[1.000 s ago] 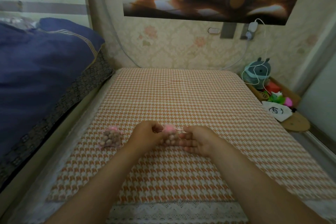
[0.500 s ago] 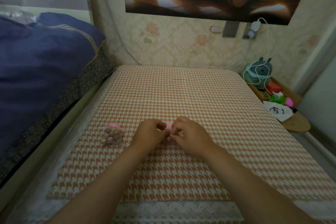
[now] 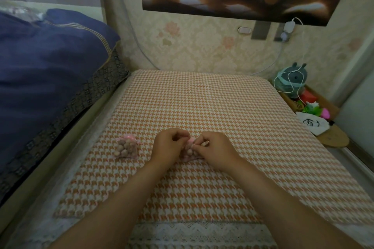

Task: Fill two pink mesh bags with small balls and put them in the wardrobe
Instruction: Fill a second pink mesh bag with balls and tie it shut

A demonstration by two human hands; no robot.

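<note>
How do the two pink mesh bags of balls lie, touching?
Apart. Head view: bare houndstooth cloth separates the lone pink mesh bag from the held bag.

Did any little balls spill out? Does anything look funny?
Nothing stands out. One filled pink bag lies on the checked cloth; beside it the left hand and right hand pinch the second bag. No loose balls show.

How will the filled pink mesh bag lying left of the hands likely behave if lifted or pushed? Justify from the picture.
Probably floppy: the filled pink mesh bag slumps as a lumpy heap on the houndstooth cloth, so it should sag when lifted. Pushed, it would likely drag, not roll, since the mesh holds the small balls together.
</note>
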